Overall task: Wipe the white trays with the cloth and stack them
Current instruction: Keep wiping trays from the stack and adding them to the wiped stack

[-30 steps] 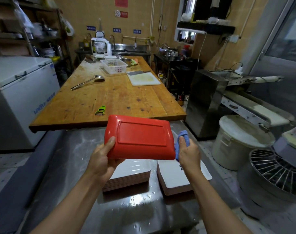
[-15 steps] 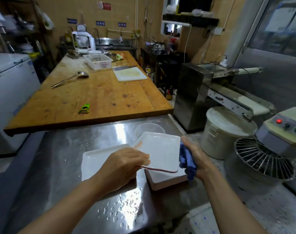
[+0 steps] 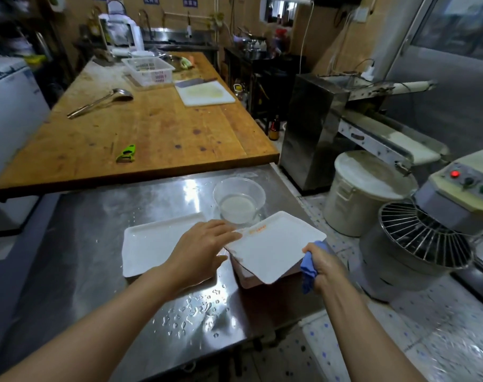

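Note:
A white tray (image 3: 273,245) with a red underside lies face up and askew over the right stack of trays (image 3: 248,279). My left hand (image 3: 201,250) grips its left edge, palm down. At the tray's right corner my right hand (image 3: 324,267) is closed on a crumpled blue cloth (image 3: 307,270). A second stack, with a white tray (image 3: 152,244) on top, sits to the left, partly under my left hand. Both stacks stand on the wet steel table (image 3: 97,244).
A clear bowl of water (image 3: 239,201) stands just behind the trays. Beyond it is a wooden table (image 3: 157,128) with a green peeler (image 3: 126,154). A white bucket (image 3: 364,191) and a caged mixer (image 3: 419,245) stand on the floor to the right.
The tray was held up with its red underside toward me. It has been turned white side up and lowered onto the right stack. My right hand with the cloth went to its right corner.

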Motion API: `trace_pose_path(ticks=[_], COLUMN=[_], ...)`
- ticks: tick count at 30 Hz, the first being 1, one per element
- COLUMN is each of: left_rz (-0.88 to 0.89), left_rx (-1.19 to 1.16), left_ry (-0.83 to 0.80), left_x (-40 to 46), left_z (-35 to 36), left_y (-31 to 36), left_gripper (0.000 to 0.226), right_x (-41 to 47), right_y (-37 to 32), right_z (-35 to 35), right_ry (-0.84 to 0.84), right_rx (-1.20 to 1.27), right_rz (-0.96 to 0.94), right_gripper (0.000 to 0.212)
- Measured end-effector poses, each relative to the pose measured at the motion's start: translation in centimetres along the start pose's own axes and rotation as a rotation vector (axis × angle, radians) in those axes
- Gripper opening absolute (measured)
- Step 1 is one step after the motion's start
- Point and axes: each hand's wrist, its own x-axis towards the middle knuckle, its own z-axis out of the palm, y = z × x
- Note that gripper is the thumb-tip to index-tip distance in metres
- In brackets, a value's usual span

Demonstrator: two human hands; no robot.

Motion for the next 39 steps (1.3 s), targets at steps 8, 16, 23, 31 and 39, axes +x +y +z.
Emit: trace_pose_path(ticks=[8,16,23,31,39], left_rz=[-0.269,-0.375,-0.466,-0.715,-1.018], left_rx=[-0.011,-0.001,-0.016,-0.047,-0.093], left_ry=[0.005,-0.055,-0.043,0.0,-0.009], left_x=[-3.0,-4.6,-5.9,-8.5,-11.2], left_z=[1.3,2.0,1.8,1.3,1.4], left_y=[-2.3,-3.5,-5.1,-7.5,-10.9], left_gripper=[0.04,0.044,0.041,0.045,0.046], right_x=[2.5,3.5,2.6,-1.5,-2.5], right_y=[2.9,4.1,3.8,3.0,2.9], right_z=[2.1,3.0,3.4,10.8,19.4], right_ry=[0.285,0.26,0.229,0.167,-0.114], right_rx=[0.06,0.064,0.15,-0.001,-0.581], right_rz=[0.041,0.122,0.182,-0.081,-0.667], right_gripper=[0.009,0.03,0.035,0.056,0.027])
